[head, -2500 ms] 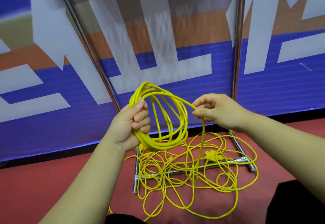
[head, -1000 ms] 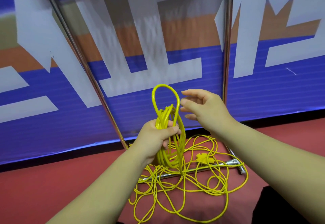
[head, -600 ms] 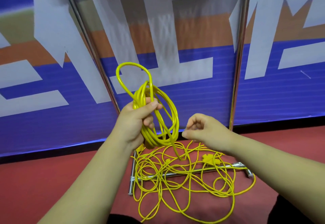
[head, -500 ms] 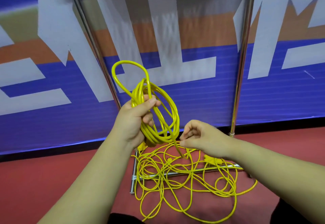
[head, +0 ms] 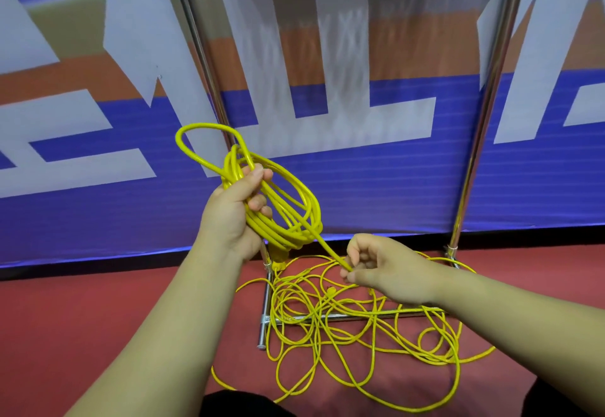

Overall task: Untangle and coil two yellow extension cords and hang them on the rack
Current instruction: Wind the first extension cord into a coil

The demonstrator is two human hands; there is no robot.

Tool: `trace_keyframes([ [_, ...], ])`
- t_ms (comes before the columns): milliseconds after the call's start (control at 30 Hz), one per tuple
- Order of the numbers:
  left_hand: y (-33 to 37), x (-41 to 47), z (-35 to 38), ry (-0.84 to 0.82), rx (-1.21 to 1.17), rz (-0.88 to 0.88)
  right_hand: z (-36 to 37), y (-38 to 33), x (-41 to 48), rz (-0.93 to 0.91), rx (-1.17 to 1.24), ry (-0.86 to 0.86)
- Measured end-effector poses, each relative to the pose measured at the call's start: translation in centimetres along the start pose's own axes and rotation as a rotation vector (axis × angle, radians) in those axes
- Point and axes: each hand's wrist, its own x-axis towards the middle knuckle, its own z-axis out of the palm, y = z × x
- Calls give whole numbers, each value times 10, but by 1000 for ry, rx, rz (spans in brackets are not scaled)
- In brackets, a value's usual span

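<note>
My left hand grips a coil of yellow extension cord, held up in front of the banner, with one loop sticking out to the upper left. A strand runs from the coil down to my right hand, which pinches it between thumb and fingers. Below both hands a loose tangle of yellow cord lies on the red floor, spread over the base of the metal rack. The rack's two shiny uprights rise at left and right.
A blue, orange and white banner stands right behind the rack. The red floor stretches to the left of the tangle. Dark clothing shows at the bottom edge.
My right hand dropped from beside the coil to a lower point on the strand and pinched it. The coil in my left hand tilted, with a new loop sticking out upper left.
</note>
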Motion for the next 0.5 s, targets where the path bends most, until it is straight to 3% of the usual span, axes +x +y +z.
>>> trace_keyframes([
  [300, -5, 18, -33, 155, -7, -3, -8, -10, 0, -30, 67, 78],
  [500, -20, 12, -26, 256, 342, -55, -15, -22, 0, -25, 201, 234],
])
